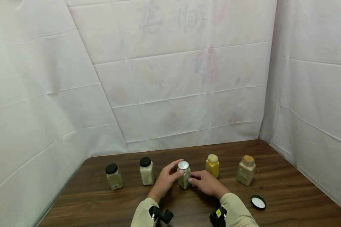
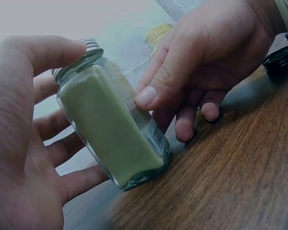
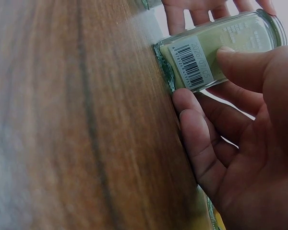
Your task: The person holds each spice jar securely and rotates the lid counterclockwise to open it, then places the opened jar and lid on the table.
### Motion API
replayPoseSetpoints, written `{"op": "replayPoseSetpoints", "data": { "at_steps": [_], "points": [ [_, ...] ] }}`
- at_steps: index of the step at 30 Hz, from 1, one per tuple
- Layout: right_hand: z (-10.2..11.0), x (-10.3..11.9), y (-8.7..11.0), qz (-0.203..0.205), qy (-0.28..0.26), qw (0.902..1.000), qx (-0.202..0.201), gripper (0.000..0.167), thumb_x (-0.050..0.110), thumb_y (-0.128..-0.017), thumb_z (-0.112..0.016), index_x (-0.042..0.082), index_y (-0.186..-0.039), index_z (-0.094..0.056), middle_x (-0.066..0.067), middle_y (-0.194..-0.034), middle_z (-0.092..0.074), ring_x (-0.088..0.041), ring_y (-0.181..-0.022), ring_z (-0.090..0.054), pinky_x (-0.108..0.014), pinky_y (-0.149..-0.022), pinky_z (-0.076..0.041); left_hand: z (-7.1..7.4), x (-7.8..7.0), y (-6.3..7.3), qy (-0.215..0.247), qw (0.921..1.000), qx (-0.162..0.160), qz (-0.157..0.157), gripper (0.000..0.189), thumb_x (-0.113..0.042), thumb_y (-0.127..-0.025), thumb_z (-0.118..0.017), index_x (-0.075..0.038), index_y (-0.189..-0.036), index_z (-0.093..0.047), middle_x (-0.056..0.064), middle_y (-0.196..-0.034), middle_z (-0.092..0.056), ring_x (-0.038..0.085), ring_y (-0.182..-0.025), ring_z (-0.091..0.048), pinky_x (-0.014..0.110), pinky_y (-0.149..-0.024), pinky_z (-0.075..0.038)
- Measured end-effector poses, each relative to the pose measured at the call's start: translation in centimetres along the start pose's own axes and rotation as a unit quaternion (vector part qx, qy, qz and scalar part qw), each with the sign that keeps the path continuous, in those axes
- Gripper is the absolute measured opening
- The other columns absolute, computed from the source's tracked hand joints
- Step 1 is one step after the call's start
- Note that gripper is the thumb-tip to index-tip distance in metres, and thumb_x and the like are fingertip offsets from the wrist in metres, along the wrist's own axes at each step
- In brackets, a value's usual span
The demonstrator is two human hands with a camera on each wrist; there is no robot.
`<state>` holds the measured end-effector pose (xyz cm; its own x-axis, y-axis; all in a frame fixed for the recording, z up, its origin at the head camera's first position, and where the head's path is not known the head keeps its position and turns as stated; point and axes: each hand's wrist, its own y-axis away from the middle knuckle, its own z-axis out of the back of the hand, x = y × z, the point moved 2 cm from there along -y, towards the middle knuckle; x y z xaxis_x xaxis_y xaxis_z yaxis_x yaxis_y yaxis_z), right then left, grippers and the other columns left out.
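Note:
A glass jar of green powder [image 1: 184,180] with a pale silvery top stands on the table between both hands. My left hand [image 1: 167,180] holds it from the left, the thumb by its neck in the left wrist view and the other fingers behind it. From the right, my right hand [image 1: 208,183] grips the lower part of the jar, its thumb on the side near the barcode label [image 3: 191,64]. In the left wrist view the green powder [image 2: 108,124] fills most of the jar.
Two black-lidded jars, one darker green [image 1: 114,179] and one pale [image 1: 147,172], stand to the left. A yellow jar [image 1: 212,167] and a tan-orange jar [image 1: 245,172], both without black lids, are on the right. A black lid [image 1: 258,202] lies white side up. White cloth [image 1: 187,94] hangs behind the table.

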<state>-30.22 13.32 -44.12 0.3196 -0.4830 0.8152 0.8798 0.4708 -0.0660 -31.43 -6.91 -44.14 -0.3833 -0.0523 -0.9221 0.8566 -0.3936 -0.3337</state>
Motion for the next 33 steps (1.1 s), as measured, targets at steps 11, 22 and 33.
{"op": "replayPoseSetpoints", "data": {
  "at_steps": [11,22,33],
  "points": [
    [0.00,-0.02,0.02,0.002,0.002,1.0000,0.001,0.035,0.031,-0.104,-0.057,0.012,-0.131,-0.066,0.000,-0.091,-0.066,-0.017,-0.083,-0.062,-0.035,-0.067,-0.052,0.07,0.09,0.02,0.002,1.0000,0.002,0.007,0.048,-0.020,-0.100,-0.063,-0.006,-0.145,-0.051,0.012,-0.130,-0.059,0.023,-0.115,-0.056,0.032,-0.094,-0.046],
    [0.01,0.18,0.25,-0.001,-0.004,1.0000,-0.001,0.038,0.029,-0.104,-0.057,0.008,-0.135,-0.063,-0.002,-0.089,-0.065,-0.018,-0.079,-0.061,-0.035,-0.066,-0.051,0.40,-0.06,0.09,0.059,0.9981,-0.001,0.015,0.042,-0.016,-0.102,-0.054,0.000,-0.140,-0.052,0.019,-0.133,-0.056,0.024,-0.117,-0.056,0.045,-0.092,-0.050],
    [0.02,0.18,0.20,-0.002,-0.007,1.0000,0.000,0.041,0.029,-0.104,-0.057,0.006,-0.137,-0.061,-0.001,-0.091,-0.066,-0.018,-0.081,-0.062,-0.036,-0.068,-0.052,0.42,0.10,0.01,0.084,0.9957,-0.024,0.031,0.040,-0.019,-0.102,-0.058,0.004,-0.134,-0.052,0.017,-0.128,-0.058,0.023,-0.114,-0.057,0.044,-0.091,-0.051]
  ]
}}
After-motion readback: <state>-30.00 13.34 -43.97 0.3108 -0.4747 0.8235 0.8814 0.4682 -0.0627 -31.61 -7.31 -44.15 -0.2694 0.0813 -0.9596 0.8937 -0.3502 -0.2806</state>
